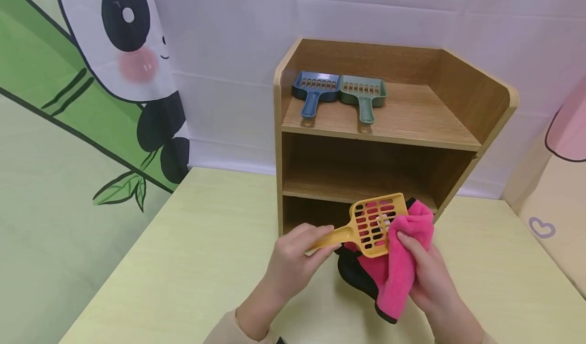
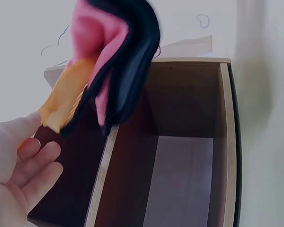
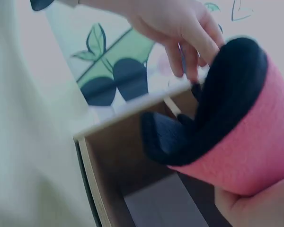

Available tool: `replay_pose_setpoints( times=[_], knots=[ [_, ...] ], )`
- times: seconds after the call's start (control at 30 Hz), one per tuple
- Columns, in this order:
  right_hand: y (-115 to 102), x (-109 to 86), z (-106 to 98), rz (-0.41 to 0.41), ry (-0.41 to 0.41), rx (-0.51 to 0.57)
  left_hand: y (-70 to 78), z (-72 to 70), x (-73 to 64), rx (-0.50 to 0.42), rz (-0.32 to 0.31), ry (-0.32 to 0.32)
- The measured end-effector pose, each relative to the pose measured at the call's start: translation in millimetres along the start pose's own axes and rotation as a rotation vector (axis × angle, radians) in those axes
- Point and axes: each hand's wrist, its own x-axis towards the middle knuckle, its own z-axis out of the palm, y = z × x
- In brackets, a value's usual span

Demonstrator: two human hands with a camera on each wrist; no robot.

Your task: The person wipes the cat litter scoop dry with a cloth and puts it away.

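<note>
My left hand [image 1: 295, 257] pinches the handle of a yellow slotted litter scoop [image 1: 382, 201] between thumb and fingers. The scoop is held up in front of the shelf, its head toward the right. My right hand [image 1: 432, 278] grips a pink cloth [image 1: 398, 278] with black edging, folded over the right side of the scoop's head. More of the cloth shows through the slots from behind, and a black part hangs below. In the left wrist view the cloth [image 2: 132, 61] wraps the scoop's far end. The right wrist view shows the cloth's black underside [image 3: 236, 71] bulging outward.
A wooden shelf unit [image 1: 381, 139] stands on the pale yellow table [image 1: 206, 262] behind the hands. On its top level a blue litter scoop [image 1: 311, 102] and a green litter scoop [image 1: 365, 107] lie side by side. A printed cloth backdrop [image 1: 220, 49] hangs behind.
</note>
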Motion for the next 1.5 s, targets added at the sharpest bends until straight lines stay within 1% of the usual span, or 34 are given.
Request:
replay_pose_setpoints(
  times=[0.1,0.2,0.27,0.33,0.43,0.6,0.7,0.83,0.93,1.17,1.27,1.37,1.5],
  knots=[
    [2.7,-1.4,9.4,-0.028,-0.033,0.140,3.4,4.8,-1.9,0.022,-0.017,0.027],
    [7.2,-3.3,19.2,-0.059,-0.068,0.251,8.0,10.4,-4.2,0.047,-0.024,0.026],
    [10.3,-4.8,25.2,-0.064,-0.088,0.299,11.2,13.9,-6.0,0.060,-0.021,0.014],
    [13.0,-5.5,30.7,-0.078,-0.101,0.304,13.8,16.9,-7.6,0.067,-0.006,0.004],
    [14.9,-5.3,36.8,-0.061,-0.054,0.297,15.9,20.1,-10.0,0.089,0.044,-0.006],
    [14.7,-0.9,39.5,-0.034,0.096,0.283,14.5,22.8,-12.2,0.169,0.151,0.001],
    [12.4,1.5,38.1,-0.045,0.163,0.291,12.9,23.5,-12.6,0.193,0.180,0.008],
    [8.4,2.6,34.6,-0.071,0.230,0.309,12.1,23.4,-11.6,0.186,0.191,0.014],
    [6.3,2.7,31.1,-0.102,0.257,0.308,12.4,23.2,-10.5,0.169,0.192,0.015],
    [0.8,2.2,26.7,-0.249,0.396,0.297,14.1,18.2,-6.8,0.126,0.167,0.011],
    [-1.0,0.8,26.6,-0.291,0.424,0.293,15.3,15.8,-5.0,0.106,0.155,0.010],
    [-2.6,-0.7,26.9,-0.311,0.437,0.284,16.7,13.4,-2.9,0.091,0.140,0.005],
    [-4.9,-2.4,25.3,-0.303,0.457,0.274,17.8,10.4,-0.3,0.080,0.137,0.001]
  ],
)
